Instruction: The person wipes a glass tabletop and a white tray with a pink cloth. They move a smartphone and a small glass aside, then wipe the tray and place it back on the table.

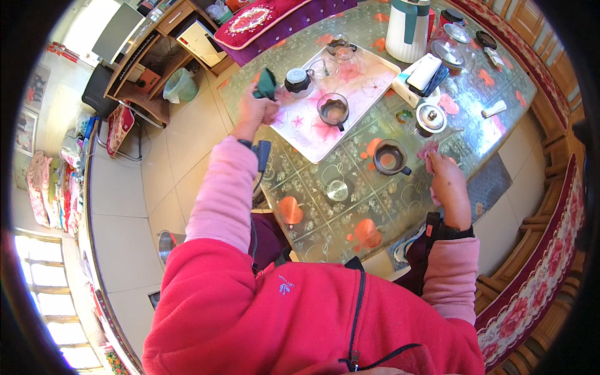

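My left hand (257, 110) grips a dark green object (266, 84) over the left edge of a white tray with pink flowers (304, 145); exactly what it is cannot be made out. Bunched in my right hand (449, 185) is a pink cloth (429, 152), over the table's right side. A dark-rimmed glass cup (390, 157) stands left of that cloth. On the tray are another glass cup (333, 110), a dark jar with a pale lid (298, 82) and clear glassware (323, 68). A small glass teapot with a metal lid (431, 118) stands beyond my right hand.
A round metal lid (337, 191) lies on the patterned table cover (318, 215). Farther back are a white and green thermos jug (407, 33), a phone (424, 72) on a box, and a larger glass pot (449, 51). A wooden bench (529, 262) borders the right side.
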The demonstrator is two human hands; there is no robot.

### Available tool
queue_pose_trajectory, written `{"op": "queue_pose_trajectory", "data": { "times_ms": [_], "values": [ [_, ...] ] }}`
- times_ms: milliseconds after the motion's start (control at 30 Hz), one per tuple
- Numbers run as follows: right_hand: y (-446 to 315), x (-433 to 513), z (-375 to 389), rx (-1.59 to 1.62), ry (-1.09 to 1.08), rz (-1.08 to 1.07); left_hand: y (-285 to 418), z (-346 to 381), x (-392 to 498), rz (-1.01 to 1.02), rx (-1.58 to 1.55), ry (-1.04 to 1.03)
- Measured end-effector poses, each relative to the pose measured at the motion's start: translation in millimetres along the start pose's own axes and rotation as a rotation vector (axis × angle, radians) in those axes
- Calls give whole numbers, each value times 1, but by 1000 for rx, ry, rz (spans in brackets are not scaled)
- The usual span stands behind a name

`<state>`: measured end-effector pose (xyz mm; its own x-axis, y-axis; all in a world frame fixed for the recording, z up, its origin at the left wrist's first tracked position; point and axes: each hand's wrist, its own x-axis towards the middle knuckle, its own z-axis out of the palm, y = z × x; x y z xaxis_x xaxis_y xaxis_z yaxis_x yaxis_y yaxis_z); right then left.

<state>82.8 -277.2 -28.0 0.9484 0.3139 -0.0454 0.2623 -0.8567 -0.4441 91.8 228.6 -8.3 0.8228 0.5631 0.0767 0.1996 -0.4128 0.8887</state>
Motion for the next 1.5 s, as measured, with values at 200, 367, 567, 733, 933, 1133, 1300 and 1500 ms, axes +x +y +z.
{"op": "queue_pose_trajectory", "data": {
  "times_ms": [200, 367, 567, 733, 933, 1133, 1300, 1500],
  "values": [
    [0, -3, 2, -66, 42, -34, 64, -47, -92, -170, -295, -498],
    [-2, -4, 1, -67, 150, -170, 55, -27, -163, 518, 407, -1049],
    [-4, -2, -2, -143, 78, -121, 59, -11, -41, 157, 304, -1007],
    [-5, 1, 0, -191, 96, -123, 27, 56, 63, 418, 537, -292],
    [-8, 2, 1, -202, 82, -91, -17, 91, 81, 492, 626, -259],
    [-12, 2, -1, -214, 74, -107, -27, 69, 82, 542, 408, -77],
    [-17, 3, -2, -215, 125, -117, -48, 9, 115, 479, 544, 242],
    [-21, 2, -3, -203, 115, -95, -97, -19, 122, 241, 676, 201]
  ]
}}
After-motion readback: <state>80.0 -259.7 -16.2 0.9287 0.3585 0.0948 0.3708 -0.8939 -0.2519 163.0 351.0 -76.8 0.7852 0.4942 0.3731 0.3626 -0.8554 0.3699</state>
